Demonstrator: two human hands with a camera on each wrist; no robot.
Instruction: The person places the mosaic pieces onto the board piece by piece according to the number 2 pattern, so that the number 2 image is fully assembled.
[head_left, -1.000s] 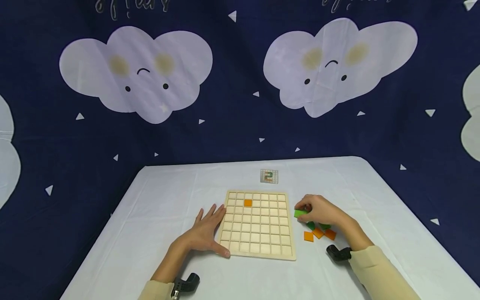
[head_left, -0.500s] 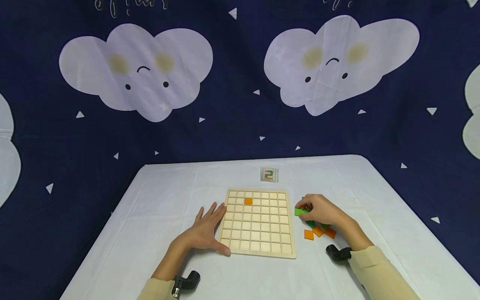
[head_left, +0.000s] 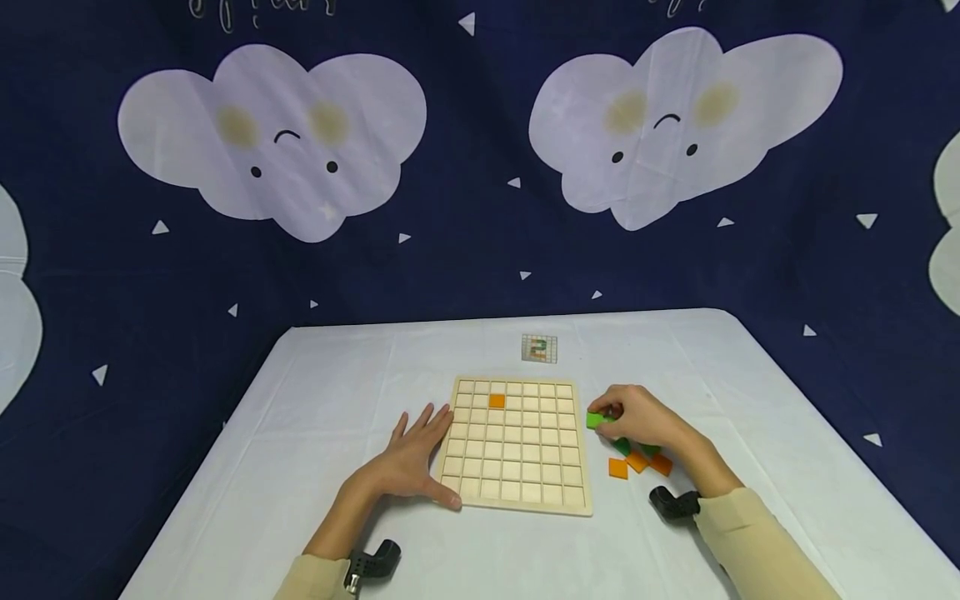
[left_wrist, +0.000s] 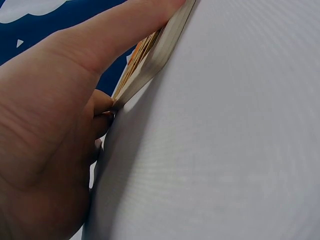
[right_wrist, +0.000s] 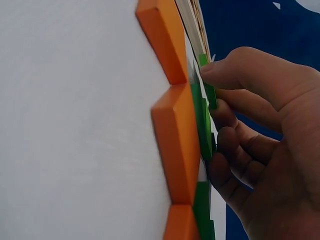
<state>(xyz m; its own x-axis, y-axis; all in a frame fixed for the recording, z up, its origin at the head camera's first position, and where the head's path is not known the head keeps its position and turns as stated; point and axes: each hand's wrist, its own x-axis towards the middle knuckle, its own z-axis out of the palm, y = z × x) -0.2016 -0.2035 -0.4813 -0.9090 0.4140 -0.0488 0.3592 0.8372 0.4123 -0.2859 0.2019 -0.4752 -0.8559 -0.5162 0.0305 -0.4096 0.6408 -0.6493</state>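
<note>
My left hand lies with fingers spread along the left edge of a light wooden grid board. In the left wrist view, the thumb and fingers touch the board's side. One orange square tile sits in a cell of the second row from the back. To the right of the board, my right hand pinches a light green square tile between thumb and fingers. More green tiles lie beneath and beside that hand, partly hidden by it.
Several orange tiles lie in front of the right hand, near dark green tiles. A small pattern card with a grid and a coloured figure rests behind the board. White cloth covers the table; a dark blue cloud-print curtain hangs behind.
My right hand has shifted slightly left toward the board with the light green tile in its pinch. The left hand keeps its place at the board's edge. The head view has tilted a little.
</note>
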